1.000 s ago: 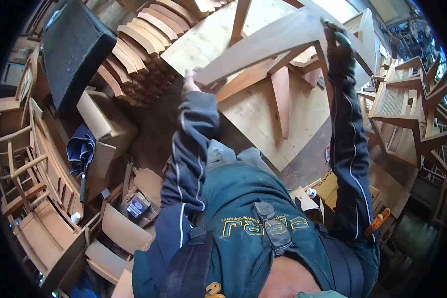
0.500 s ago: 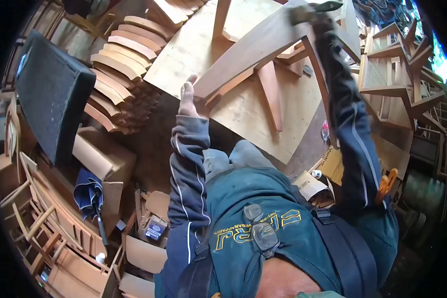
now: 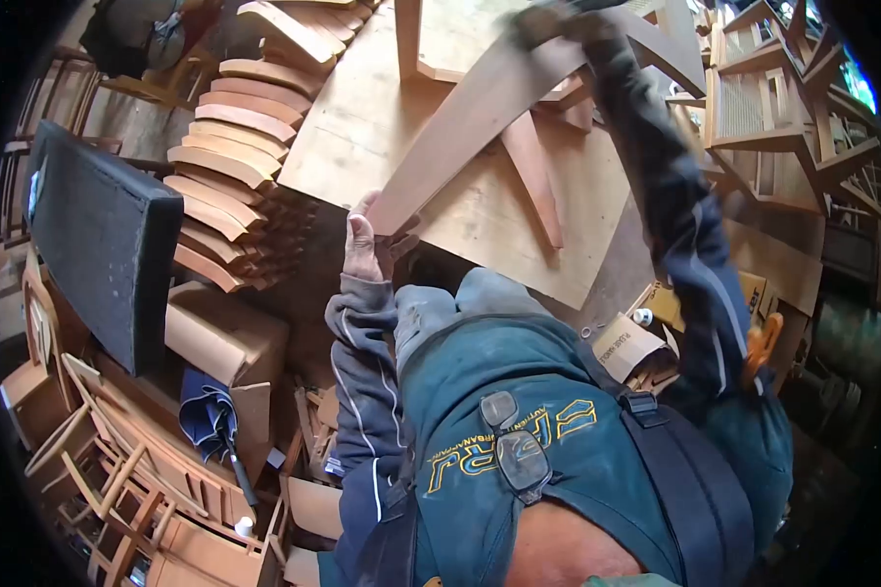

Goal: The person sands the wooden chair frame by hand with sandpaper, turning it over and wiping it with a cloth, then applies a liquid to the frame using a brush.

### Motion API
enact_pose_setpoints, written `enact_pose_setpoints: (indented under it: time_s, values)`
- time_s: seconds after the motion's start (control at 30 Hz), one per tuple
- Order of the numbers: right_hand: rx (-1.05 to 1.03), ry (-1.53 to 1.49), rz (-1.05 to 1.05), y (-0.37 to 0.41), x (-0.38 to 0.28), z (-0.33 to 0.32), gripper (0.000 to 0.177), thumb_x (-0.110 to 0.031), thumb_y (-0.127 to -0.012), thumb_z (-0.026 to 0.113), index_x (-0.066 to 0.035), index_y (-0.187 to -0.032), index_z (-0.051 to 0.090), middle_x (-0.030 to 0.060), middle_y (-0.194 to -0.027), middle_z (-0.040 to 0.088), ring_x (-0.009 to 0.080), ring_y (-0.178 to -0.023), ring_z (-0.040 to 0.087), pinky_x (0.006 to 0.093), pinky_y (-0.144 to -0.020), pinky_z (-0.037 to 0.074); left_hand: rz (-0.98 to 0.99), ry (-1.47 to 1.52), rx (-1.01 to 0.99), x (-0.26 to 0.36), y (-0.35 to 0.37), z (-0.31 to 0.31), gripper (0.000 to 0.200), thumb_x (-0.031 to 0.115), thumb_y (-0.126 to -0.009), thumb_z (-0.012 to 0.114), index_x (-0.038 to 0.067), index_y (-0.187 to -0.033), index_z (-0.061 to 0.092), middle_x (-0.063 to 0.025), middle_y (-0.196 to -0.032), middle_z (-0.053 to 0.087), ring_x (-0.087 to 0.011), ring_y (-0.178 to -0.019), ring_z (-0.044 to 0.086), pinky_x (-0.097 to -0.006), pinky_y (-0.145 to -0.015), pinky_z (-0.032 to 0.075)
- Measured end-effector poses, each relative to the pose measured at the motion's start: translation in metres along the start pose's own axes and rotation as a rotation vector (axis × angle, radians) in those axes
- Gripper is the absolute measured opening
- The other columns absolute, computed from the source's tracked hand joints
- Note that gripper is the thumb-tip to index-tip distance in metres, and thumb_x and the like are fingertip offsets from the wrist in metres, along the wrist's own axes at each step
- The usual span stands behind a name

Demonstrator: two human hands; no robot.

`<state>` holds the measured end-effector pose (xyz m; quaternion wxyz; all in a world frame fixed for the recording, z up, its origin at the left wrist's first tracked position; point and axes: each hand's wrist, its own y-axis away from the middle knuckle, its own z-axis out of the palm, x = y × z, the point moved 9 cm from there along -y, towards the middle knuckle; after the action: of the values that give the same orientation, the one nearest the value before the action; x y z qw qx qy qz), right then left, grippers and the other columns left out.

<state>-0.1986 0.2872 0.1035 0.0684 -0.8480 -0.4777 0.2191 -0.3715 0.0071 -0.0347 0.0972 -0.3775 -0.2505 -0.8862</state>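
A long, slightly curved wooden piece [image 3: 470, 137] runs slantwise above the pale plywood sheet [image 3: 352, 127]. My left hand [image 3: 370, 245] is closed around its near lower end, with the thumb up along the side. At the far upper end is my right hand [image 3: 543, 27], dark and smeared by motion, against the wood's surface. Something dark juts out beside that hand; its kind cannot be made out. Under the piece, a tapered wooden leg [image 3: 533, 181] points toward me, and other joined wooden parts show behind it.
Stacked curved wooden slats [image 3: 230, 152] stand at the left, near a dark padded panel [image 3: 108, 245]. A cardboard box [image 3: 215, 333] and a folded blue umbrella [image 3: 206, 416] lie below. Chair frames with woven panels [image 3: 764, 108] are piled at the right, above an open carton [image 3: 636, 347].
My right hand has shifted left and toward the top edge along the wooden piece. My left hand has moved slightly down, its fingers now around the end. The view has shifted a little.
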Motion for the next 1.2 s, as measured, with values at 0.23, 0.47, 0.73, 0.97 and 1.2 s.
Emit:
enact_pose_setpoints:
  time_s: [0.23, 0.47, 0.73, 0.97, 1.2]
  values:
    - [-0.205, -0.460, -0.247, 0.054, -0.167, -0.011, 0.033, -0.014, -0.084, 0.045, -0.010, -0.116, 0.049, 0.0101, -0.109, 0.056, 0.0209, -0.101, 0.053, 0.0294, -0.085, 0.044, 0.033, -0.041, 0.057, 0.008, -0.001, 0.006, 0.066, 0.056, -0.084, 0.037, 0.009, -0.129, 0.027, -0.0142, -0.118, 0.048, -0.0274, -0.101, 0.053, -0.0404, -0.081, 0.046]
    - [-0.377, -1.714, 0.058, -0.001, -0.132, 0.023, 0.023, -0.010, -0.084, 0.048, -0.008, -0.107, 0.055, 0.0086, -0.101, 0.058, 0.0173, -0.089, 0.056, 0.0255, -0.076, 0.046, 0.027, -0.186, 0.057, 0.008, 0.003, 0.001, 0.068, 0.061, -0.083, 0.033, 0.009, -0.126, 0.033, -0.0134, -0.120, 0.047, -0.0257, -0.103, 0.052, -0.0394, -0.080, 0.046]
    - [-0.215, -1.185, -0.053, 0.077, -0.143, 0.051, 0.020, -0.010, -0.086, 0.046, -0.004, -0.103, 0.055, 0.0073, -0.096, 0.057, 0.0130, -0.088, 0.055, 0.0242, -0.074, 0.046, 0.039, -0.241, 0.130, 0.016, 0.006, -0.001, 0.065, 0.060, -0.082, 0.037, 0.009, -0.123, 0.038, -0.0107, -0.112, 0.053, -0.0237, -0.094, 0.057, -0.0346, -0.075, 0.047]
    - [-0.174, -1.147, 0.323, 0.041, -0.023, 0.059, 0.028, -0.014, -0.086, 0.048, -0.004, -0.112, 0.051, 0.0062, -0.110, 0.052, 0.0129, -0.101, 0.050, 0.0254, -0.082, 0.043, 0.005, -0.859, 0.157, 0.055, -0.010, -0.038, 0.053, 0.045, -0.090, 0.034, -0.001, -0.112, 0.052, -0.0098, -0.104, 0.058, -0.0155, -0.087, 0.055, -0.0258, -0.072, 0.043]
    - [-0.133, -1.067, -0.043, 0.078, -0.176, 0.098, 0.044, -0.028, -0.085, 0.051, -0.008, -0.123, 0.043, 0.0097, -0.122, 0.043, 0.0189, -0.115, 0.038, 0.0293, -0.096, 0.028, -0.059, -0.842, -0.008, 0.059, -0.056, 0.028, 0.087, 0.068, -0.080, 0.017, -0.003, -0.126, 0.036, -0.0156, -0.122, 0.044, -0.0239, -0.107, 0.045, -0.0325, -0.091, 0.035]
